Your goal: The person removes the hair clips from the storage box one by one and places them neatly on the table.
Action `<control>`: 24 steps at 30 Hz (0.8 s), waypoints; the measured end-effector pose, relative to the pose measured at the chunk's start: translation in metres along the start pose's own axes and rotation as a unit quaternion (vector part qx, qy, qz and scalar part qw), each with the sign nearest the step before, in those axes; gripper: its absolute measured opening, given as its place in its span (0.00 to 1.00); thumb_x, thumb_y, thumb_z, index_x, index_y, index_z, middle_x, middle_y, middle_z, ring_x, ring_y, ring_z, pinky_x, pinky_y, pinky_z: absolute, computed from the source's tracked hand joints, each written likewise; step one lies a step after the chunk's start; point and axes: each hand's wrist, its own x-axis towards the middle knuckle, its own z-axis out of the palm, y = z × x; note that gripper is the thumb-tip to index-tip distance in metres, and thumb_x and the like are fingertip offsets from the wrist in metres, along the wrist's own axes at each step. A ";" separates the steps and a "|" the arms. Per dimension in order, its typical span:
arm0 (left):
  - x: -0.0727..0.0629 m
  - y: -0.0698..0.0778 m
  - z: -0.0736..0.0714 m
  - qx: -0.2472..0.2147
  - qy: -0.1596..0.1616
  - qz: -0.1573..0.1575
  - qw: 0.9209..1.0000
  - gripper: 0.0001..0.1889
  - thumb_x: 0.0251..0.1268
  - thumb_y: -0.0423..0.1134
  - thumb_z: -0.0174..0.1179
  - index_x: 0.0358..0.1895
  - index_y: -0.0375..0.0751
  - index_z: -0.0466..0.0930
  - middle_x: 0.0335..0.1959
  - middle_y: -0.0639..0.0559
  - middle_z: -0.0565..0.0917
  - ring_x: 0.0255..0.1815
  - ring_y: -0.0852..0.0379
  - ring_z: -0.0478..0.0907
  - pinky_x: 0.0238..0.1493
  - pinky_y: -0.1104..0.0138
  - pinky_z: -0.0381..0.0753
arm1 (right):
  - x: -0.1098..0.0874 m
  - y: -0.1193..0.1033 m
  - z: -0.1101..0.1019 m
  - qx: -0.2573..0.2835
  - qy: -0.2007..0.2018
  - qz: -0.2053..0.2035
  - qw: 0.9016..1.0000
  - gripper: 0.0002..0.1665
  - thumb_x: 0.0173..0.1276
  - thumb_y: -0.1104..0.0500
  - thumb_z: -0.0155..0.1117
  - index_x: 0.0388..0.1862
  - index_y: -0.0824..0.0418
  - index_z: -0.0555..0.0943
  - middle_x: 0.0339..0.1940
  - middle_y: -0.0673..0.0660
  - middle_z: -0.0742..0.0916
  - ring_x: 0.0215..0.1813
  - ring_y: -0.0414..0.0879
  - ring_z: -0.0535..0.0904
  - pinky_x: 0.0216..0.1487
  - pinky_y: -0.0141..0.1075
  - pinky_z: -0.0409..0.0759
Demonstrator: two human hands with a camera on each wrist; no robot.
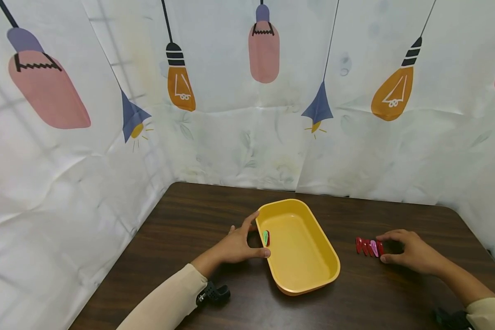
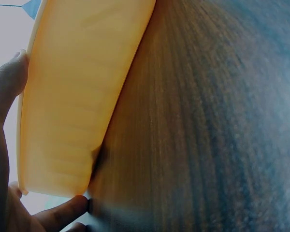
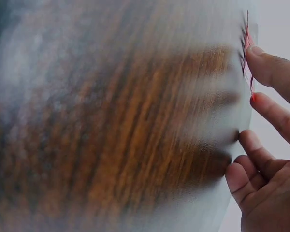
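Note:
A yellow plastic tray stands on the table, with a green hair clip and a red one at its left wall. My left hand holds the tray's left rim, thumb over the edge and fingers spread along the outside. In the left wrist view, the thumb lies on the rim of the tray. To the right, several red hair clips and a pink clip lie in a row. My right hand pinches the rightmost red clip between thumb and index finger.
The dark wooden table runs back to a white curtain printed with lamps, which also hangs along the left side. Black wrist straps with devices sit below both hands.

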 end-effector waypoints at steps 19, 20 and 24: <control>-0.001 0.002 -0.001 -0.002 -0.003 -0.003 1.000 0.64 0.53 0.76 0.65 0.84 0.59 0.35 0.70 0.49 0.75 0.69 0.45 0.74 0.75 0.34 0.36 | 0.002 0.002 0.002 -0.012 -0.006 0.019 1.000 0.38 0.56 0.42 0.81 0.60 0.61 0.83 0.63 0.75 0.75 0.62 0.77 0.65 0.50 0.76 0.67; -0.001 0.002 -0.001 -0.002 -0.004 -0.003 1.000 0.64 0.53 0.76 0.65 0.84 0.58 0.35 0.70 0.49 0.75 0.69 0.45 0.74 0.75 0.34 0.36 | 0.002 0.002 0.002 -0.012 -0.006 0.019 1.000 0.38 0.56 0.42 0.81 0.60 0.61 0.83 0.63 0.75 0.75 0.62 0.77 0.65 0.50 0.76 0.67; -0.001 0.002 -0.001 -0.002 -0.005 -0.003 1.000 0.64 0.53 0.76 0.66 0.84 0.57 0.35 0.71 0.49 0.75 0.69 0.45 0.73 0.75 0.34 0.35 | 0.002 0.001 0.001 -0.015 -0.009 0.020 1.000 0.38 0.56 0.43 0.82 0.60 0.61 0.83 0.63 0.75 0.75 0.62 0.77 0.66 0.49 0.75 0.68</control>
